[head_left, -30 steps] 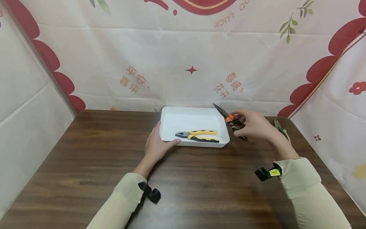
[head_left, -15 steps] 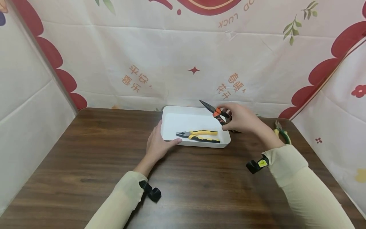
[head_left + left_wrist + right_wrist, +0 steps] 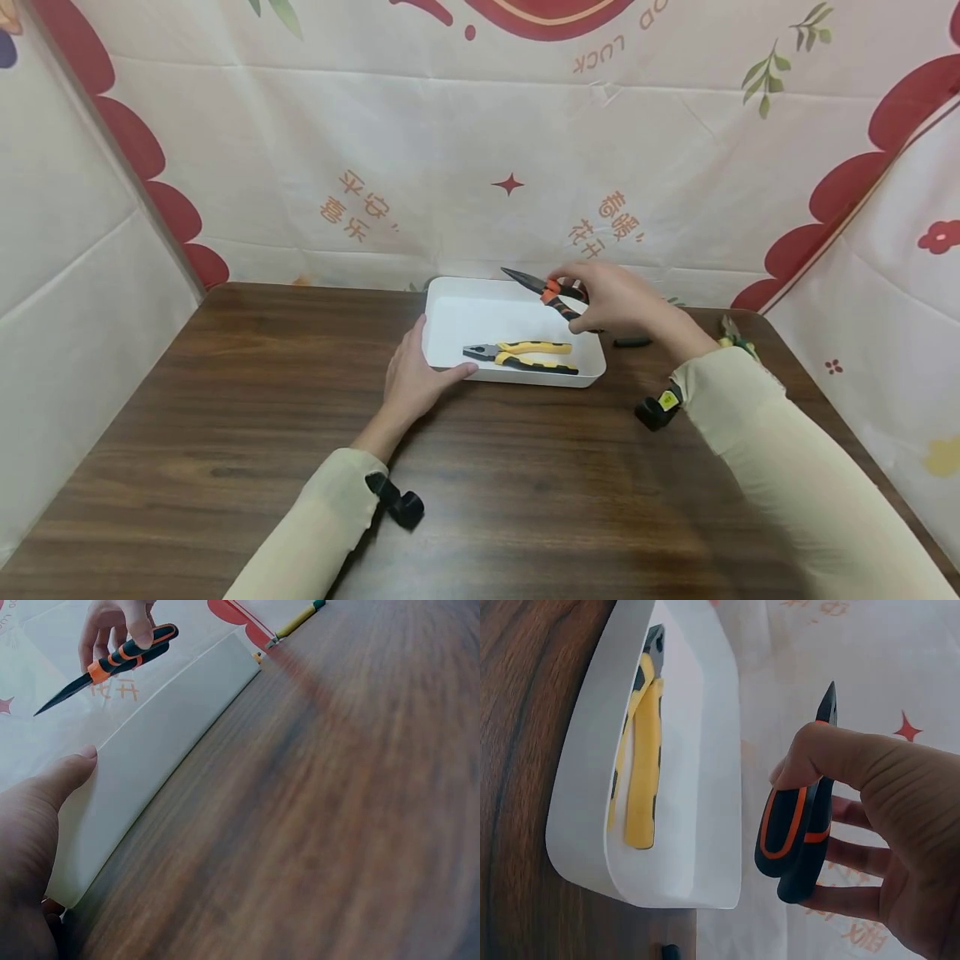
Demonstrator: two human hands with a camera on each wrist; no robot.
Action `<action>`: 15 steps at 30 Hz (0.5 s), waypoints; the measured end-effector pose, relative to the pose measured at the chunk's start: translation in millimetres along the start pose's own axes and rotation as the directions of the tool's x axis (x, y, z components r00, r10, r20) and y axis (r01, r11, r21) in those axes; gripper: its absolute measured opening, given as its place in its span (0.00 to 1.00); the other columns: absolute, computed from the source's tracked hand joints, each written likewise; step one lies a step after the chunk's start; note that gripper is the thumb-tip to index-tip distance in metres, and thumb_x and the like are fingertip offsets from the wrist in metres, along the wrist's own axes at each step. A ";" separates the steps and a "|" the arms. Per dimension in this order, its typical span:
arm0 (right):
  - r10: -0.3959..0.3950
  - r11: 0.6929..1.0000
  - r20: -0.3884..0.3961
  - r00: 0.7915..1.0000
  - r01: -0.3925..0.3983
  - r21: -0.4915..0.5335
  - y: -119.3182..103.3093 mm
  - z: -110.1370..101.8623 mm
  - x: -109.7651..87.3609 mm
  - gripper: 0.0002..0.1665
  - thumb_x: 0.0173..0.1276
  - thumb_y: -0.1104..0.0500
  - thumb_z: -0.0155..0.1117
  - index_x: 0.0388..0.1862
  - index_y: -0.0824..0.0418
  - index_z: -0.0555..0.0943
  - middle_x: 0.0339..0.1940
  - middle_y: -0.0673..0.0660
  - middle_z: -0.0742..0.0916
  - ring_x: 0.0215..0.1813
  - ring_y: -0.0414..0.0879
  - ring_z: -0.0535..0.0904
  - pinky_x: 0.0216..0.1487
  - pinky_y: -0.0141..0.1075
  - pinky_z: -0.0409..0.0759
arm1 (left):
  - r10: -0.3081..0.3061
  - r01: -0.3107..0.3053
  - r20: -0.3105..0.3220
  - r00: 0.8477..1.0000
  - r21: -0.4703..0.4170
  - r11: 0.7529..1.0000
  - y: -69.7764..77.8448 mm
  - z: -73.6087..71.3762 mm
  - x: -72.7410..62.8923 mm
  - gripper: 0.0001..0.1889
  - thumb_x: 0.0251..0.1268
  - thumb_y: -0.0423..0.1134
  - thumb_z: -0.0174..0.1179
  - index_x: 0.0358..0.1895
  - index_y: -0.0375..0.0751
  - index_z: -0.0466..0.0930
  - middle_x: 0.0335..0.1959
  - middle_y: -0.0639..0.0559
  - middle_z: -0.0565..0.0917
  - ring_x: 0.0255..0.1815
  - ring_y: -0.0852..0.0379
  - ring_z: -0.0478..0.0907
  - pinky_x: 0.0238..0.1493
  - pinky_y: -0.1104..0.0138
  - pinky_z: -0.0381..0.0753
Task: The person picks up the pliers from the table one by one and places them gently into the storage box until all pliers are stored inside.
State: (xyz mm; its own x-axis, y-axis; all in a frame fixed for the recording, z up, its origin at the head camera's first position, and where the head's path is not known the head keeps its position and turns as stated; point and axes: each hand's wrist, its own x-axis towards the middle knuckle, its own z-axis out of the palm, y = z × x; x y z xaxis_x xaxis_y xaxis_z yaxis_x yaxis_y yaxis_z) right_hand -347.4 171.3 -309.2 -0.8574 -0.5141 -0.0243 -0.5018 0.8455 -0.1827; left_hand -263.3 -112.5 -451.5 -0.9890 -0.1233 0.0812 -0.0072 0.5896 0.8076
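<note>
Needle-nose pliers (image 3: 551, 292) with black-and-orange handles are held by my right hand (image 3: 618, 296) above the right part of a white tray (image 3: 472, 312). The thumb and fingers pinch the handles, and the dark tip points left. In the right wrist view these pliers (image 3: 795, 832) are raised beside the tray. Inside the tray, near its front wall, lie combination pliers (image 3: 525, 353) with yellow-and-black handles. My left hand (image 3: 412, 379) grips the tray's front left corner, its thumb along the front wall and its fingers at the left side.
Green-and-yellow pliers (image 3: 738, 335) lie at the table's back right, partly hidden by the right arm. A black handle end (image 3: 632, 342) shows just right of the tray. Behind the wooden table (image 3: 540, 483) hangs a printed white cloth (image 3: 420, 150).
My right hand has carried the needle-nose pliers leftward from beside the tray to over it. A black handle end has come into view behind. The left hand stays on the tray.
</note>
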 end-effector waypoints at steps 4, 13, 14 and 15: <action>-0.023 0.999 0.028 0.999 0.024 -0.022 1.1 2.4 8.5 0.44 0.51 0.56 0.78 0.69 0.49 0.75 0.57 0.56 0.85 0.44 0.48 0.80 0.43 0.44 0.80 | 0.001 -0.001 -0.004 1.000 0.004 1.000 0.1 0.3 1.4 0.61 0.48 0.64 0.74 0.82 0.46 0.49 0.80 0.44 0.61 0.79 0.43 0.61 0.77 0.43 0.60; -0.097 0.993 0.104 0.990 0.103 -0.056 3.1 11.0 26.3 0.46 0.50 0.55 0.81 0.70 0.51 0.75 0.58 0.56 0.84 0.48 0.51 0.80 0.45 0.46 0.81 | -0.006 0.006 -0.008 1.000 0.009 1.000 -0.5 -0.7 -0.1 0.62 0.47 0.64 0.75 0.82 0.46 0.48 0.80 0.44 0.61 0.79 0.43 0.61 0.77 0.42 0.61; -0.107 0.991 0.108 0.988 0.114 -0.064 3.5 11.7 27.0 0.46 0.49 0.55 0.82 0.70 0.51 0.76 0.58 0.56 0.84 0.49 0.52 0.80 0.45 0.46 0.81 | -0.006 0.006 -0.005 1.000 0.010 1.000 -0.6 -0.1 -0.2 0.62 0.47 0.64 0.75 0.82 0.46 0.48 0.80 0.44 0.61 0.79 0.43 0.61 0.77 0.42 0.61; -0.112 0.990 0.112 0.987 0.120 -0.072 4.0 12.3 27.6 0.46 0.49 0.55 0.82 0.69 0.51 0.76 0.58 0.56 0.84 0.50 0.52 0.81 0.45 0.46 0.81 | -0.006 0.006 -0.001 1.000 0.008 1.000 -0.3 0.7 -0.1 0.62 0.47 0.65 0.75 0.82 0.46 0.48 0.80 0.44 0.61 0.79 0.43 0.61 0.77 0.42 0.61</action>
State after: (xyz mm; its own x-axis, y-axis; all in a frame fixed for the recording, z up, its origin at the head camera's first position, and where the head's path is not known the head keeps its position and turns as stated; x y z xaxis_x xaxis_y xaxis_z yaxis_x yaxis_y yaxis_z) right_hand -371.6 158.7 -322.7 -0.7778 -0.6182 -0.1136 -0.6081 0.7858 -0.1126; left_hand -263.3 -112.1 -452.2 -0.9889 -0.1272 0.0772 -0.0138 0.5953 0.8034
